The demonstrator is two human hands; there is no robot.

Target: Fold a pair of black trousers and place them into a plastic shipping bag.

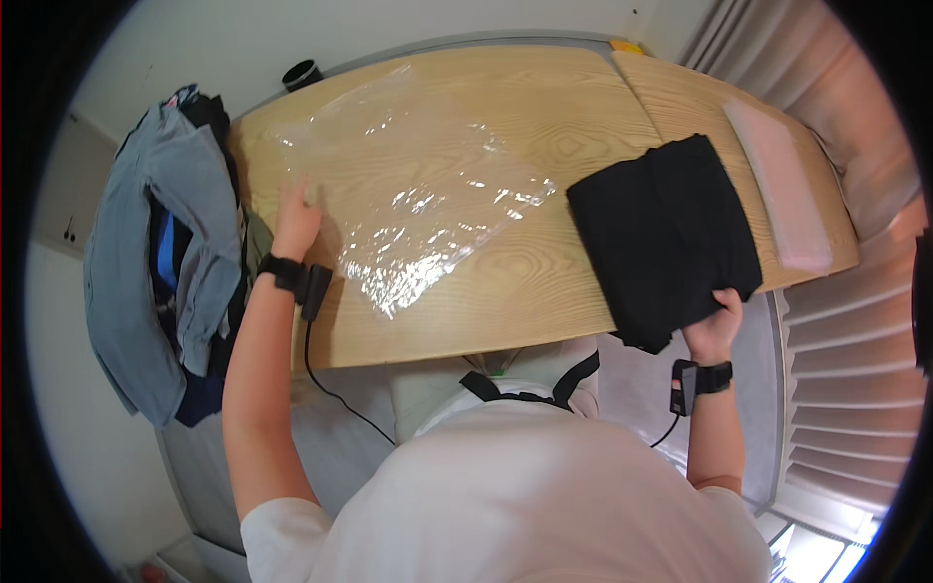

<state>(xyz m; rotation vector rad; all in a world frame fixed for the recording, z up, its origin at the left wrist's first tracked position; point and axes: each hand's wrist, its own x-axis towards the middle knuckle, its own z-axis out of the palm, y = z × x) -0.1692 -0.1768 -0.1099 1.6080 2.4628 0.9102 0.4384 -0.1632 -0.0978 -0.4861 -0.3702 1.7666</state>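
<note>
A clear plastic bag (pixel 428 199) lies flat and wrinkled across the middle of the wooden table, glinting in the light. Beside its left edge is my left hand (pixel 297 216), fingers stretched forward and thumb a little apart, holding nothing that I can see. Whether its fingertips touch the film is unclear. My right hand (pixel 717 328) grips the near right corner of a folded black garment (pixel 666 233), thumb on top and the other fingers hidden beneath. That garment lies on the right part of the table, its near edge sticking out past the table's front edge.
Piled clothes, with a grey-blue shirt (pixel 194 146) on top, hang over the table's left end. A black cup (pixel 302 75) stands at the back left. A stack of pale, clear packaging (pixel 777 185) lies at the far right, near the curtain (pixel 836 360). Cables trail from both wristbands.
</note>
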